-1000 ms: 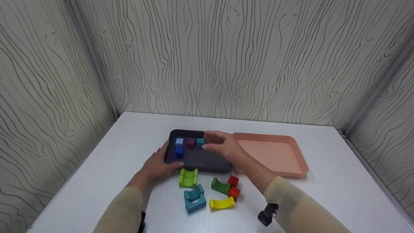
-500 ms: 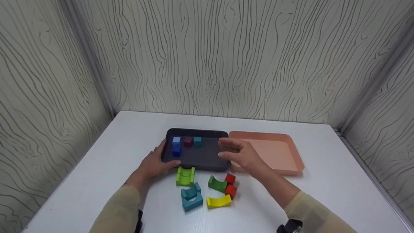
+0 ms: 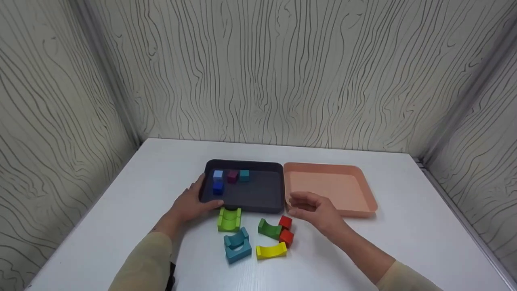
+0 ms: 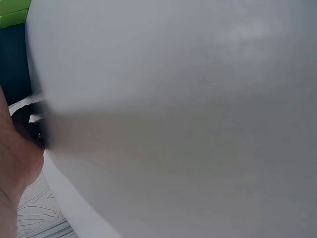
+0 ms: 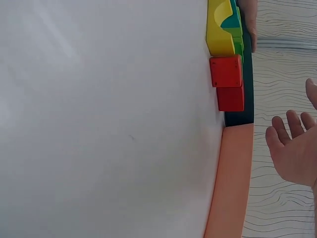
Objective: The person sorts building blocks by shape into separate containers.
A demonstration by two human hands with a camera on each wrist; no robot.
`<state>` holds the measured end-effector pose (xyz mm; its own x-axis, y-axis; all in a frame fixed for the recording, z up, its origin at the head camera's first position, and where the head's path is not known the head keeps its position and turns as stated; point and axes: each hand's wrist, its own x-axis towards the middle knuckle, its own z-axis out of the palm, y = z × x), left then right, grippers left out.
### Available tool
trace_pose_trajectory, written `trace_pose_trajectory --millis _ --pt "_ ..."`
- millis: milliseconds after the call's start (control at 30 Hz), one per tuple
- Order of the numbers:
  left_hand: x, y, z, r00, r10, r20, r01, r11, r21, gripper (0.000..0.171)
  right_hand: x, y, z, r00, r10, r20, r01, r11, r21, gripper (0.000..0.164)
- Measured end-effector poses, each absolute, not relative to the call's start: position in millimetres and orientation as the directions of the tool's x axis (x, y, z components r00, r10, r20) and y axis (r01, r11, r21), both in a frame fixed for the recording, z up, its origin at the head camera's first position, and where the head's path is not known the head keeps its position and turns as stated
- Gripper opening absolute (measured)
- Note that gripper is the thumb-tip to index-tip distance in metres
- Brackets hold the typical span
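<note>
A dark tray (image 3: 252, 196) holds a light blue cube (image 3: 218, 175), a dark blue cube (image 3: 218, 187), a maroon cube (image 3: 232, 176) and a teal cube (image 3: 244, 175). My left hand (image 3: 189, 205) rests at its near left corner, thumb along the front rim and fingers along the left side. With nothing in its loosely bent fingers, my right hand (image 3: 319, 212) hovers over the near left corner of the salmon tray (image 3: 329, 186). Closest to it on the table are two red cubes (image 3: 286, 237) against a green arched block (image 3: 269, 229).
Lime arched blocks (image 3: 229, 220) sit just before the dark tray. Teal arched blocks (image 3: 237, 245) and a yellow arched block (image 3: 271, 251) lie nearer me on the white table (image 3: 323, 266). Wood-patterned walls (image 3: 258, 72) enclose the back and sides.
My right hand has drawn back from over the dark tray, moving right and toward me. The left hand stays at the tray's corner, and the blocks keep their places.
</note>
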<state>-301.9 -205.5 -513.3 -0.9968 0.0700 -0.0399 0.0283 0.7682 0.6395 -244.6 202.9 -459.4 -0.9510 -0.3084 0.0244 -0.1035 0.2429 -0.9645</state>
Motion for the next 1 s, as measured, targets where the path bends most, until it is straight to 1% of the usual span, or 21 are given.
trace_pose_trajectory --millis 233,567,800,1000 --pt "-301.2 -205.6 -512.7 -0.996 0.073 -0.051 0.024 0.767 0.642 0.125 -230.3 208.4 -470.7 -0.961 -0.275 -0.025 -0.034 0.208 -0.977 0.060" --pt "-300.8 -205.1 -512.2 -0.996 0.069 -0.056 0.018 0.771 0.636 0.125 -217.6 213.4 -492.2 -0.950 -0.292 -0.109 0.046 0.216 -0.975 0.062" --pt "-300.1 -204.1 -511.2 -0.996 0.063 -0.065 0.007 0.769 0.639 0.125 -212.7 211.3 -500.8 -0.951 -0.287 -0.119 0.042 0.260 -0.965 0.061" --pt "-299.6 -203.2 -510.8 -0.997 0.055 -0.063 0.003 0.782 0.624 0.125 -211.9 210.0 -505.5 -0.944 -0.311 -0.110 0.026 0.262 -0.965 0.059"
